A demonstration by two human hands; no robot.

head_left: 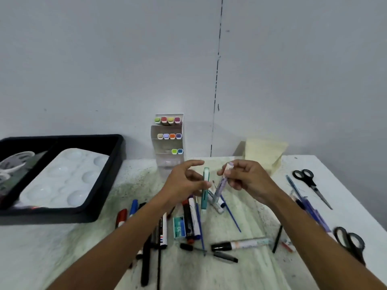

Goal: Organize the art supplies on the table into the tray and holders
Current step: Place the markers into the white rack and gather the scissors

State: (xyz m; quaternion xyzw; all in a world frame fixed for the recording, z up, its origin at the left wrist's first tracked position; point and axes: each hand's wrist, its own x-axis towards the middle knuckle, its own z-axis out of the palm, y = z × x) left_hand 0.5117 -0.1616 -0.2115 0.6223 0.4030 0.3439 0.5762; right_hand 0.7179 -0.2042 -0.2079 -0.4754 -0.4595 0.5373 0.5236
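Lilac marker pinched upright by right hand; teal marker by left hand; holder just beyond, left hand nearer.

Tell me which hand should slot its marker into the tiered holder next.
Left, probably. The left hand holds the teal marker upright, nearer the holder, whose third tier has open slots. The right hand pinches a tilted lilac marker farther away.

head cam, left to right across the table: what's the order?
Black tray → marker holder → left hand with teal marker → right hand with lilac marker → scissors.
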